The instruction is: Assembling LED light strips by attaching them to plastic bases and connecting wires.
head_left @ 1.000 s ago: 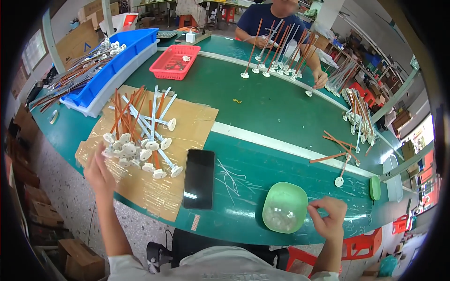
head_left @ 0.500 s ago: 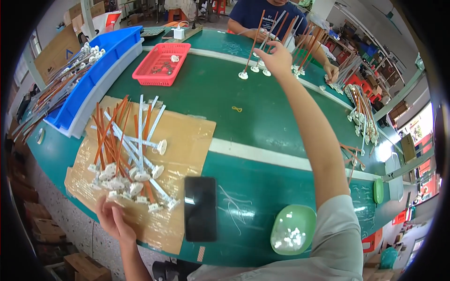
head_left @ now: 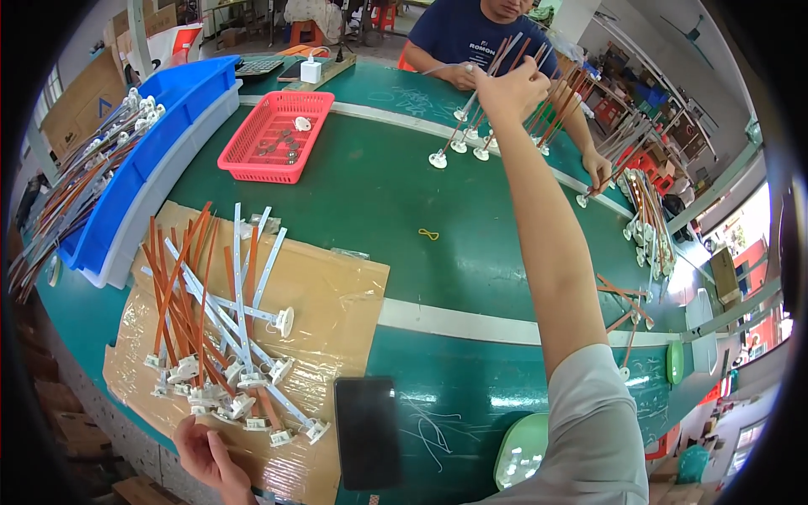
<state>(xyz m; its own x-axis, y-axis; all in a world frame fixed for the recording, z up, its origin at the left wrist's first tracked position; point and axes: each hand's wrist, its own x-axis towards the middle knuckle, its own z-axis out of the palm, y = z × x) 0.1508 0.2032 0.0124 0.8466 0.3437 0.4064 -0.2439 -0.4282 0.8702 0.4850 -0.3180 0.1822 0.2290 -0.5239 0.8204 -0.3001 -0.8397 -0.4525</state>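
Observation:
My left hand (head_left: 209, 454) rests at the near edge of a cardboard sheet (head_left: 337, 324), fingers loosely curled and apart, holding nothing. Right beside it lies a pile of orange and pale-blue flat strips (head_left: 246, 290) with round white plastic bases (head_left: 240, 406). My right hand (head_left: 515, 91) reaches across the table, fingers closed around the upper part of a group of upright strips. The back of the hand hides exactly what is gripped. White bases (head_left: 438, 159) of these standing strips rest on the green tabletop.
Across the table sits a co-worker (head_left: 471, 38), one hand (head_left: 597, 171) at a white base. Around me are a red basket (head_left: 278, 172), a blue bin (head_left: 151, 160), a black phone (head_left: 368, 433), a green bowl (head_left: 522, 450) and a bundle of strips (head_left: 648, 215).
My right hand has gone from spread fingers above the standing strips to closed fingers among them. The view has shifted, so the near things sit lower. My left hand stays beside the pile.

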